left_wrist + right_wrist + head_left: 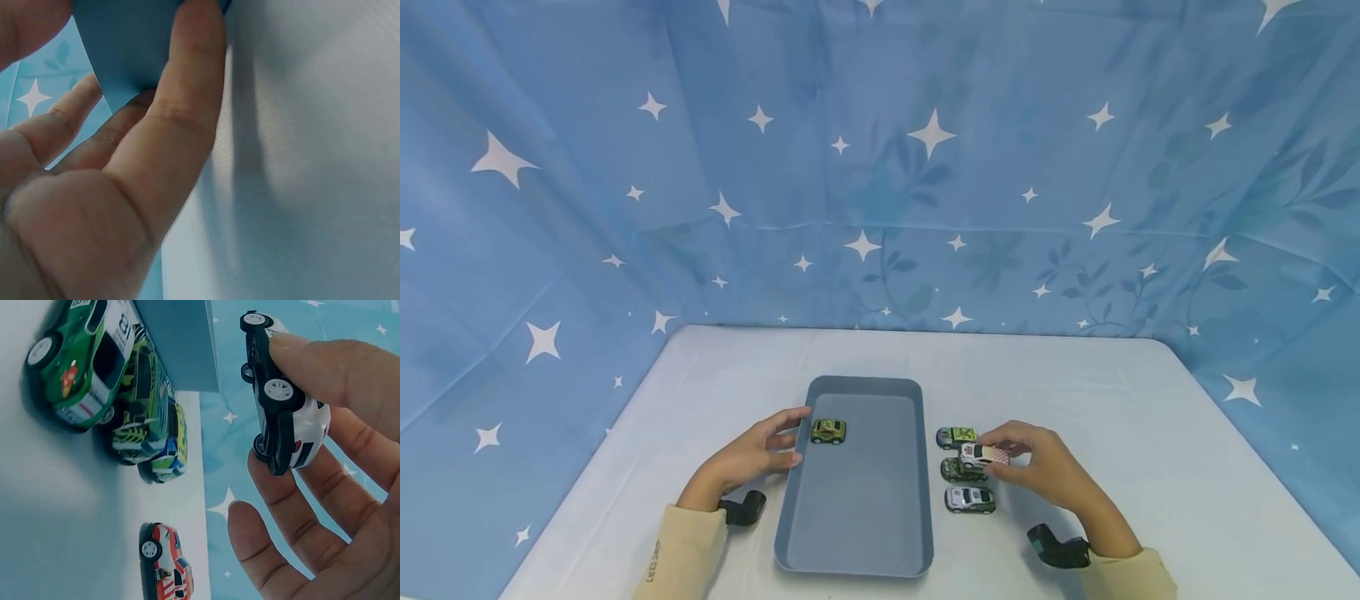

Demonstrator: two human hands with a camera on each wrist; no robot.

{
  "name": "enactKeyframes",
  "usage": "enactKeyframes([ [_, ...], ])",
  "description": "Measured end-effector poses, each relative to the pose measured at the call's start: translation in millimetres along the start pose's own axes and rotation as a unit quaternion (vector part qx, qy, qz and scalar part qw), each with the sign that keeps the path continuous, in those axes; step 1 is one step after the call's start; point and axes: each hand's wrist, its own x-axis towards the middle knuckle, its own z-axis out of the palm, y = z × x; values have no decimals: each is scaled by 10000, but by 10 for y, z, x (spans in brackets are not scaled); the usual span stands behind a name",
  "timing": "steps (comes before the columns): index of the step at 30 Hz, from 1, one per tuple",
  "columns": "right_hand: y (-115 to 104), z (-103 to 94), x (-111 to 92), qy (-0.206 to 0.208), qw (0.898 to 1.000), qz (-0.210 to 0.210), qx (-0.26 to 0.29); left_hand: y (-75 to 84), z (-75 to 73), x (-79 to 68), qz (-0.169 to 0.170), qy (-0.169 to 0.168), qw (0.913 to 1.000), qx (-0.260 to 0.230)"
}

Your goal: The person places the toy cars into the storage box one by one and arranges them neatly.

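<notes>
My right hand (1037,460) pinches a white toy car (309,428) between thumb and fingers, above the other cars; its dark underside and wheels show in the right wrist view. Beneath and beside it are a green-and-yellow toy car (957,437), a dark green camouflage toy car (958,470) and a silver-white toy car with green sides (970,500). At the left, my left hand (748,457) touches the side of the blue-grey tray (854,562) with thumb and fingers spread. A green-yellow toy car (828,431) sits inside the tray near its left wall.
A red and white toy car (167,562) stands apart from the others in the right wrist view; my right hand seems to hide it from the head view. The white table (1075,375) is backed by a blue curtain (880,167) with white stars.
</notes>
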Motion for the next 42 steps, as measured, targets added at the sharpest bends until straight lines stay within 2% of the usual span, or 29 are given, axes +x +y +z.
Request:
enactKeyframes([
  [19, -143, 150, 181, -87, 9996, -239, 75, 29, -4, 7, -53, -2, 10000, -13],
  [28, -228, 235, 230, 6, 9994, -3, -350, 28, -8, -3, -89, 29, 10000, 19],
  [34, -257, 278, 273, -39, 9999, 112, -34, 22, -7, 2, -109, 69, 9999, 11],
  [42, -264, 298, 323, -204, 9997, -90, 138, 3, -21, 16, -113, 19, 9999, 6],
])
